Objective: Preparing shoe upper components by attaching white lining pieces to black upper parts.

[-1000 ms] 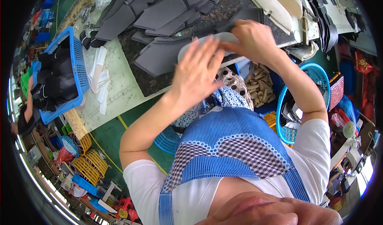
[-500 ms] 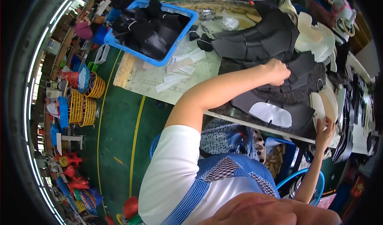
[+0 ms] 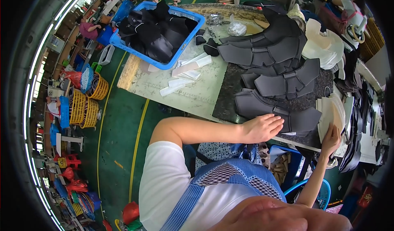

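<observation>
My left hand [image 3: 262,128] lies flat, fingers stretched together, on the near edge of a black padded panel [image 3: 297,118] with stitched seams. That panel rests at the front of the dark cutting mat [image 3: 230,83], with a sliver of white under its near edge. At the right, my right hand [image 3: 331,141] pinches the near end of a fanned stack of thin cream-white sheets [image 3: 333,108]. Just beyond the left hand is a second black panel [image 3: 287,81], over others. A larger overlapping pile of black panels [image 3: 266,52] lies farther back.
A blue basket [image 3: 197,28] full of black pieces stands at the table's far left. White strips [image 3: 184,75] lie beside it. Cream curved pieces [image 3: 324,42] are stacked at the back right. Long black strips [image 3: 356,145] hang over the table's right side.
My left hand has come from the middle panels toward me and to the left. A black panel now covers the white patch on the near piece. My right hand stays at the cream stack.
</observation>
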### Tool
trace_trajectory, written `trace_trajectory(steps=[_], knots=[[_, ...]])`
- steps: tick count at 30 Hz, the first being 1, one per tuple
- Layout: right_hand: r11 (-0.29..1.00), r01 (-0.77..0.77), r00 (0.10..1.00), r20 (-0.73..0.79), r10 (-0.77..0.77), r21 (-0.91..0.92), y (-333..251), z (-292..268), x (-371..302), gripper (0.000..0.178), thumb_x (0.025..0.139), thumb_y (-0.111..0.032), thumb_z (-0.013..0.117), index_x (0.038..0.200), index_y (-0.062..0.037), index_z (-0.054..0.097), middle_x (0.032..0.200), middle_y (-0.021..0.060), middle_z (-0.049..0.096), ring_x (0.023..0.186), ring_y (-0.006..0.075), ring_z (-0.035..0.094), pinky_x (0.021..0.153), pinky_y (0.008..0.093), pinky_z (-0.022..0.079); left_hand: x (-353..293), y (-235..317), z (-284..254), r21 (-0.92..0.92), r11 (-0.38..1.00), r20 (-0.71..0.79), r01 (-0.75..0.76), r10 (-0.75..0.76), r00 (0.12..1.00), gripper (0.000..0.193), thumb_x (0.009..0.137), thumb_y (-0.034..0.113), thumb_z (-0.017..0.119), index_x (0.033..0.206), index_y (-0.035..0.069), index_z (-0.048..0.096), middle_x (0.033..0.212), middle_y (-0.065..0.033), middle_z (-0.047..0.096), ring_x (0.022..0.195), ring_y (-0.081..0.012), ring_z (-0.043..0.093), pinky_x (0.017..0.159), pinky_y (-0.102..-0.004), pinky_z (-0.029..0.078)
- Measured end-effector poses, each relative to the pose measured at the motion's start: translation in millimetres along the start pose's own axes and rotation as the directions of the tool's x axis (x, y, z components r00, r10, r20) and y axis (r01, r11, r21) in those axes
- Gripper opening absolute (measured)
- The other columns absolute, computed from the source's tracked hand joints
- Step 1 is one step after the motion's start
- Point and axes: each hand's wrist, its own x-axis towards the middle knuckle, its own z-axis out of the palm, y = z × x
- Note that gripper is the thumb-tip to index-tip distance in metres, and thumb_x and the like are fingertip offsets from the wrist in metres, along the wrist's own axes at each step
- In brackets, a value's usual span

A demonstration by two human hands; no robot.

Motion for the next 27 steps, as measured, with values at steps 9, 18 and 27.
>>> trace_trajectory(steps=[9, 18, 27], knots=[[0.982, 0.060, 0.997, -0.039, -0.068, -0.178, 18.3, -13.6, 20.3, 0.019, 0.096, -0.018, 0.061, 0.104, -0.0032, 0.069, 0.095, 0.0119, 0.069, 0.079, 0.0277, 0.064, 0.063, 0.0364, 0.050, -3.5, -8.7, -6.0, -0.413, 0.896, 0.087, 0.162, -0.139, 0.987, 0.042, 0.083, 0.024, 0.070, 0.118, 0.001, 0.063, 0.132, -0.0161, 0.058, 0.124, -0.0275, 0.056, 0.104, -0.0407, 0.045], [0.745, -0.082, 0.909, 0.356, -0.216, 0.662, -150.9, -57.4, -8.4, 0.021, 0.097, -0.019, 0.061, 0.092, 0.0015, 0.065, 0.082, 0.0032, 0.061, 0.076, 0.0095, 0.053, 0.064, 0.0237, 0.040, 36.8, -28.9, -75.9, -0.920, -0.283, 0.370, 0.271, -0.398, 0.839, 0.050, 0.091, 0.024, 0.071, 0.128, 0.002, 0.047, 0.116, -0.0087, 0.060, 0.099, -0.0152, 0.063, 0.073, -0.0278, 0.059], [0.337, -0.710, 0.642, 0.765, -0.052, 0.618, -169.8, -43.4, 3.6, 0.012, 0.094, -0.008, 0.065, 0.094, 0.0037, 0.065, 0.085, 0.0026, 0.066, 0.077, 0.0063, 0.060, 0.071, 0.0210, 0.049, 34.5, -14.2, -69.5, -0.943, -0.126, 0.330, 0.308, -0.475, 0.816, 0.024, 0.094, 0.021, 0.066, 0.093, -0.001, 0.055, 0.081, -0.0065, 0.065, 0.071, -0.0108, 0.064, 0.060, -0.0271, 0.056]])
